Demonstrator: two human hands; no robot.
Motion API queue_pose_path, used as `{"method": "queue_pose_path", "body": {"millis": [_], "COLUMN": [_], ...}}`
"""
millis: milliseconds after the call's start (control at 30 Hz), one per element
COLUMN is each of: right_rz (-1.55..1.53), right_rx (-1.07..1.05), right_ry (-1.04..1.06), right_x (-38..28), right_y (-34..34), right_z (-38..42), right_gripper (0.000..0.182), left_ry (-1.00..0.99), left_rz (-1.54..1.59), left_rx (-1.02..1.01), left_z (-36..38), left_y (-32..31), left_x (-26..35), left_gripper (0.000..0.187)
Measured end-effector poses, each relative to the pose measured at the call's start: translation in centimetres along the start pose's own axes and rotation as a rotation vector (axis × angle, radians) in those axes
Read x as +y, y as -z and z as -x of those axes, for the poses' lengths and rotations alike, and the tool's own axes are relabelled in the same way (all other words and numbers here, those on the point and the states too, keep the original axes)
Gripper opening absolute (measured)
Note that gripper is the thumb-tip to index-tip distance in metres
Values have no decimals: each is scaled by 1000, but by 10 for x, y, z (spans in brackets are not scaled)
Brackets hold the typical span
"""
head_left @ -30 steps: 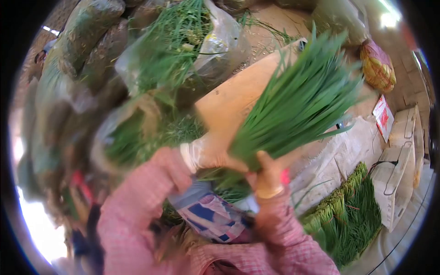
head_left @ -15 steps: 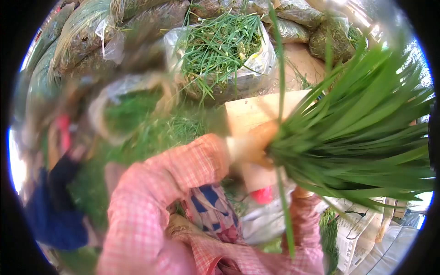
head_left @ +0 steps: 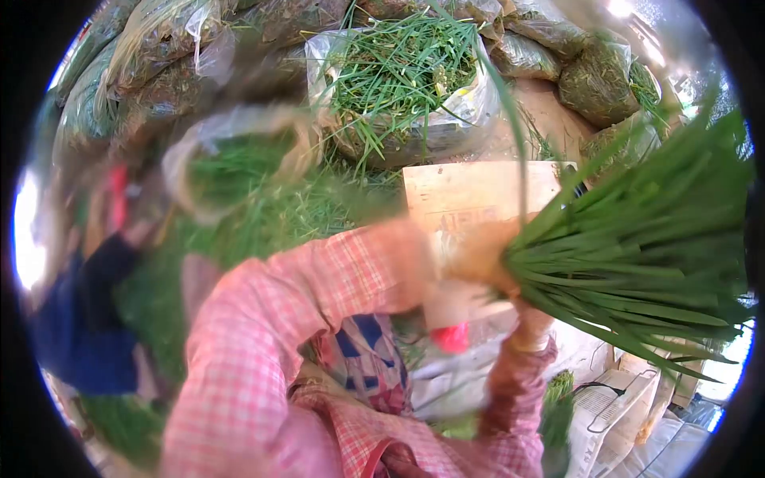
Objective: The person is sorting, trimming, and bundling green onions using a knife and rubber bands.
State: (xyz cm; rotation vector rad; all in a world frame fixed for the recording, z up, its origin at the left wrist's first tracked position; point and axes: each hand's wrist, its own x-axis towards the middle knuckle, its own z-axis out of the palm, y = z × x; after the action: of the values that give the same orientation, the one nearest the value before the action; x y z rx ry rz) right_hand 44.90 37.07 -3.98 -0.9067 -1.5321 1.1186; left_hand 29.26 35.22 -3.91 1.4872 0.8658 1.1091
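My left hand (head_left: 480,255), blurred, reaches across from the left in a pink checked sleeve and is wrapped round the base of a large bundle of long green leaves (head_left: 629,247). The leaves fan out to the right. Just below the bundle's base is my right hand (head_left: 527,309); its fingers are mostly hidden by the leaves and the left hand. Behind my hands stands a pale wooden board (head_left: 470,190), and a bright red-pink object (head_left: 451,338) shows at its lower edge.
An open plastic bag (head_left: 410,72) heaped with green cuttings stands beyond the board. Filled bags (head_left: 159,60) line the back. A person in dark blue (head_left: 84,327) is at the left, near another bag of greens (head_left: 235,171). A white crate (head_left: 606,406) sits at the lower right.
My left hand and the leaf bundle have moved to the right. My right hand has come up closer under the bundle's base. The view has shifted slightly.
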Motion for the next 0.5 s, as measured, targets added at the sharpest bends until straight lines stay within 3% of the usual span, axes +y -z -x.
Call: {"method": "queue_pose_path", "body": {"millis": [33, 500], "right_rz": [11, 3], "right_rx": [1, -3], "right_ry": [-2, -51], "right_x": [2, 7], "right_y": [1, 3], "right_z": [1, 25], "right_gripper": [58, 56], "left_ry": [-144, -71], "left_rz": [-115, -68], "left_rx": [2, 54], "left_z": [7, 18], "left_y": [4, -10], "left_x": [1, -18], "left_gripper": [91, 58]}}
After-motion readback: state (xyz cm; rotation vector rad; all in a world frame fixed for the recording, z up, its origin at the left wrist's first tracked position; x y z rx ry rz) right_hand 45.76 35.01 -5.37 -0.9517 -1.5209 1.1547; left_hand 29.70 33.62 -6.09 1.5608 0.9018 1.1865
